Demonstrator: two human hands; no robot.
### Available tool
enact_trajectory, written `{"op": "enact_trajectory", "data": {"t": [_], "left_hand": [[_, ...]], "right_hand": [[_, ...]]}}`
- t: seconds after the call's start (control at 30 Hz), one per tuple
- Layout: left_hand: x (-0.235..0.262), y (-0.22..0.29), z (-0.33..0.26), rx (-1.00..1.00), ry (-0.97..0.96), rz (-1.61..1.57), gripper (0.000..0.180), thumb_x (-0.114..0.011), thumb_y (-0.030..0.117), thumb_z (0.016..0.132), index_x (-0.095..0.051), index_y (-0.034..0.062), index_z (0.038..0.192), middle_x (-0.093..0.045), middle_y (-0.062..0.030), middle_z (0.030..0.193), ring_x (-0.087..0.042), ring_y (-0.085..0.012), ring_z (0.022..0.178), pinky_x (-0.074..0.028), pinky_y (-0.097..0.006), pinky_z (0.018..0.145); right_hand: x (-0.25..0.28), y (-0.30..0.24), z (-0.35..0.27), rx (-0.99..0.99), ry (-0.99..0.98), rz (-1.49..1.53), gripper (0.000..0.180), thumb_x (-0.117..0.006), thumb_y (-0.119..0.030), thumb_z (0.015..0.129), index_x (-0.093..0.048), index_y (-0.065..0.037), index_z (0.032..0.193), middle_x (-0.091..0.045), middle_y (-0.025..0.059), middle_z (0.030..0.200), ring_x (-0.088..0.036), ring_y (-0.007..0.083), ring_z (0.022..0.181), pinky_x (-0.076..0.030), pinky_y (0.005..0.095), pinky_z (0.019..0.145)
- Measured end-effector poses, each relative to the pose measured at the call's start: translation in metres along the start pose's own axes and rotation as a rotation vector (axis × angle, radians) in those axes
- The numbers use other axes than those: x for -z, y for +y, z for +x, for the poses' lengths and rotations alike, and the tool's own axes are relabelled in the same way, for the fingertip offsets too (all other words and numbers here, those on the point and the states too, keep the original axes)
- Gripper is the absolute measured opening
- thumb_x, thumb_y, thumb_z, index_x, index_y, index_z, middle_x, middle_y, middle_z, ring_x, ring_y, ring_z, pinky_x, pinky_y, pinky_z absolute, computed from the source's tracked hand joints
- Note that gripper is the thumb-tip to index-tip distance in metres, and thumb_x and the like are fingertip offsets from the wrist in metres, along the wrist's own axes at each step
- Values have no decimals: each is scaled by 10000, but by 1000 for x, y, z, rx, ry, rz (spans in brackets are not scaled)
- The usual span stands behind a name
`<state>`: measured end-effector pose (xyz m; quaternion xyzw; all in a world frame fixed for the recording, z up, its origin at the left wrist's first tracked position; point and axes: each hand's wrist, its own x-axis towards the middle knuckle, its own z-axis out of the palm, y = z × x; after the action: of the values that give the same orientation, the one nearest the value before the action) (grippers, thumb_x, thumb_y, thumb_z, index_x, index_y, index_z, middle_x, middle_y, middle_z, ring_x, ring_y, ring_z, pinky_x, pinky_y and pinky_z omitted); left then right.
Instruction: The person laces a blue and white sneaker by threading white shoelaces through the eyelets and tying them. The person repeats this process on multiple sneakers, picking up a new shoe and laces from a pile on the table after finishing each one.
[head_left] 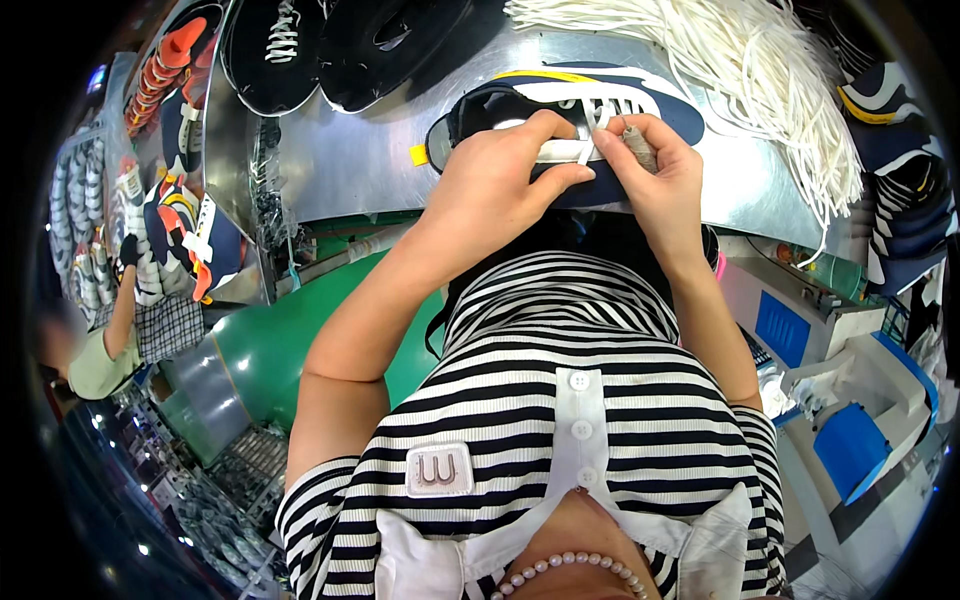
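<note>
Wearing a pearl necklace (575, 560) right under the lens, then a striped shirt (500, 400). Up at the metal bench (345, 165), working over a navy sneaker (560, 90), lying toe to the right beneath both hands. Apparently pinching a white shoelace (589, 142) in the right hand (655, 175), with thumb and forefinger brought together. Arching the left hand (497, 180) over the collar, with thumb and forefinger parted; can't tell whether gripping anything. Looks part-laced: showing white rows toward the toe, hiding the ankle end behind fingers, so no telling how much is left. Containers? Can't tell whether bin or seat from that blue panel (852, 450) at right; no contents visible. Heaped loose on the bench instead: white cords (740, 80).
</note>
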<state>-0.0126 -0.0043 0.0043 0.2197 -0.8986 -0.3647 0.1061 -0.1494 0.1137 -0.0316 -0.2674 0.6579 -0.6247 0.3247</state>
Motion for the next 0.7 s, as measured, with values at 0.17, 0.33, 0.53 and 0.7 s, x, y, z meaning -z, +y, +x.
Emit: {"op": "enact_trajectory", "data": {"t": [0.17, 0.33, 0.53, 0.7], "left_hand": [[-6, 4, 4, 91, 39, 64, 266, -738, 242, 856, -635, 34, 985, -693, -144, 816, -645, -287, 605, -477, -354, 570], [-10, -1, 3, 39, 98, 96, 286, -751, 222, 840, -624, 27, 1008, -696, -150, 840, -669, -306, 666, -495, -350, 588], [-13, -1, 5, -88, 55, 138, 248, -735, 147, 841, -627, 29, 1030, -678, -141, 793, -661, -303, 660, -497, -361, 578], [-23, -5, 5, -397, 122, 227, 247, -726, 64, 812, -635, 23, 1038, -596, -104, 654, -582, -269, 548, -448, -373, 516]], "right_hand": [[3, -9, -11, 45, 6, 11, 196, -677, -149, 926, -589, -10, 1031, -642, 1, 742, -534, 53, 671, -423, 210, 605], [22, -13, -33, -24, -176, -237, 156, -583, -146, 987, -531, 1, 991, -661, 93, 724, -621, 130, 639, -477, 264, 595], [20, -7, -22, -41, -187, -299, 146, -587, -136, 973, -530, -4, 948, -660, 101, 675, -636, 172, 596, -484, 290, 579], [-4, 1, -4, -95, -123, -303, 181, -596, -166, 953, -528, 0, 927, -673, 117, 680, -666, 268, 616, -498, 358, 583]]}}
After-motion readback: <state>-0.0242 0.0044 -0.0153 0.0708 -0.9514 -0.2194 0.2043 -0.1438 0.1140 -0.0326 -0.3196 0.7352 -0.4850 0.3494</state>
